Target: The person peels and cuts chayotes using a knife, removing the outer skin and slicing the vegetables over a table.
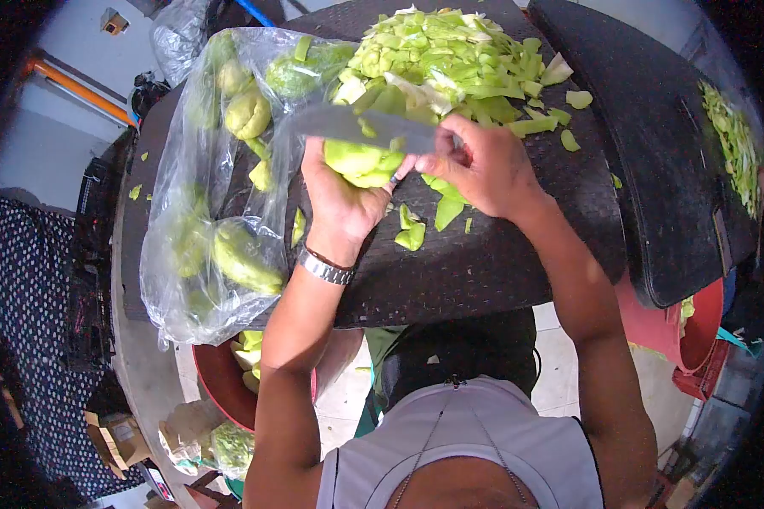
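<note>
My left hand (345,199), with a metal watch at its wrist, is wrapped round a green chayote (362,161) above the dark table. My right hand (488,165) grips a large knife (356,127), whose wide blade points left and lies across the top of the chayote. Beyond the hands is a heap of cut green pieces (441,59). A clear plastic bag (165,246) with whole chayotes (246,254) lies left of my left hand. Loose pieces (410,233) lie on the table just below the hands.
The dark table (450,288) has its near edge before my body. To the right stands a black board (654,170), with more cut pieces (733,144) beyond. A red tub (212,373) holding pieces is below the left edge; another red container (700,331) is at lower right.
</note>
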`<state>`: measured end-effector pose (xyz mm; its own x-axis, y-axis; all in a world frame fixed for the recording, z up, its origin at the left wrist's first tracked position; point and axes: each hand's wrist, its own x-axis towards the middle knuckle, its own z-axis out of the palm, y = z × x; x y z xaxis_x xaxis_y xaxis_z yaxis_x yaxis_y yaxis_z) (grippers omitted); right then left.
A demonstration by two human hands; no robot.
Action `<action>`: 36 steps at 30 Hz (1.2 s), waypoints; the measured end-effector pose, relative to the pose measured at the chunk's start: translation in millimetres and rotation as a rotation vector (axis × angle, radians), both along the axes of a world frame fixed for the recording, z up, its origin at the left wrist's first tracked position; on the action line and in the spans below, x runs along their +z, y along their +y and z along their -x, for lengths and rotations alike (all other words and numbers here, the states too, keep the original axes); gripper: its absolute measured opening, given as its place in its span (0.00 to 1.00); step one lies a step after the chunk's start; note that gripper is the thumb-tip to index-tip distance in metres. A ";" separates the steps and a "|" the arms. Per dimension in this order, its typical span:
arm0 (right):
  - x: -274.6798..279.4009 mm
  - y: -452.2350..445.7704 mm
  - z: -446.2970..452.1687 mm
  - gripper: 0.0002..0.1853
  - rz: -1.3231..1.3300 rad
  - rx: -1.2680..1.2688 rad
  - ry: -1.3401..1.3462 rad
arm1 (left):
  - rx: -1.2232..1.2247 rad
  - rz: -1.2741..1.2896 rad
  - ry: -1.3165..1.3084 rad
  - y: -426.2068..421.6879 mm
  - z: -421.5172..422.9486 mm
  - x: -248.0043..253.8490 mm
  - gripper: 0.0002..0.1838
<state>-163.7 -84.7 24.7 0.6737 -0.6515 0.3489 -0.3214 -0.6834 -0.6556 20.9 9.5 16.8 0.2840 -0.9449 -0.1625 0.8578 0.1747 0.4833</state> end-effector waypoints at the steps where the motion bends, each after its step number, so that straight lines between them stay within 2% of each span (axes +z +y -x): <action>1: -0.1 2.4 -0.1 0.22 0.030 0.038 0.015 | -0.047 0.020 0.002 0.2 -3.8 -4.3 0.31; 10: -3.8 8.1 -3.3 0.23 0.191 0.145 -0.048 | -0.115 0.019 -0.027 1.2 -2.1 -4.3 0.32; 13: -6.6 5.1 -3.4 0.24 0.249 0.128 -0.061 | -0.109 0.009 -0.034 0.0 -4.2 -6.1 0.32; 15: -4.4 0.9 -2.4 0.24 0.200 0.040 0.034 | -0.114 0.009 -0.015 -1.5 -9.6 -13.0 0.31; 19: -9.6 -14.1 -0.7 0.23 0.083 -0.023 0.110 | -0.012 -0.073 -0.066 4.9 -7.9 -14.2 0.29; 21: -5.9 -8.2 -1.5 0.29 0.144 0.023 0.082 | 0.085 -0.093 -0.073 -0.3 -6.2 -17.3 0.27; 22: -3.5 -5.1 -2.2 0.32 0.168 0.049 0.070 | -0.052 -0.028 -0.017 -2.2 -8.7 -14.1 0.26; 25: -3.0 -7.6 -1.5 0.31 0.056 0.002 0.091 | -0.131 0.101 0.082 7.2 -11.5 -18.5 0.27; 26: -8.8 -16.8 2.0 0.31 0.067 -0.060 0.108 | -0.092 0.052 -0.109 5.8 -9.8 -16.4 0.27; 29: -11.6 -30.8 6.7 0.30 0.036 -0.092 0.077 | -0.118 0.069 -0.222 4.7 -8.6 -6.1 0.29; 30: -2.3 -22.6 4.7 0.30 -0.012 -0.085 0.113 | -0.096 0.051 -0.166 6.9 -8.4 -4.6 0.30; 33: -2.1 -13.3 1.6 0.30 0.114 -0.011 0.069 | -0.014 0.014 -0.053 10.5 -3.5 -10.1 0.31; 36: -14.4 -41.2 8.3 0.33 0.091 -0.142 0.059 | -0.152 0.069 -0.163 5.2 -7.9 -9.1 0.34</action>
<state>-172.0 -125.9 10.4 0.5983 -0.7089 0.3735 -0.4544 -0.6841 -0.5705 28.8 14.7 7.8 0.1546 -0.9862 -0.0595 0.7885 0.0868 0.6089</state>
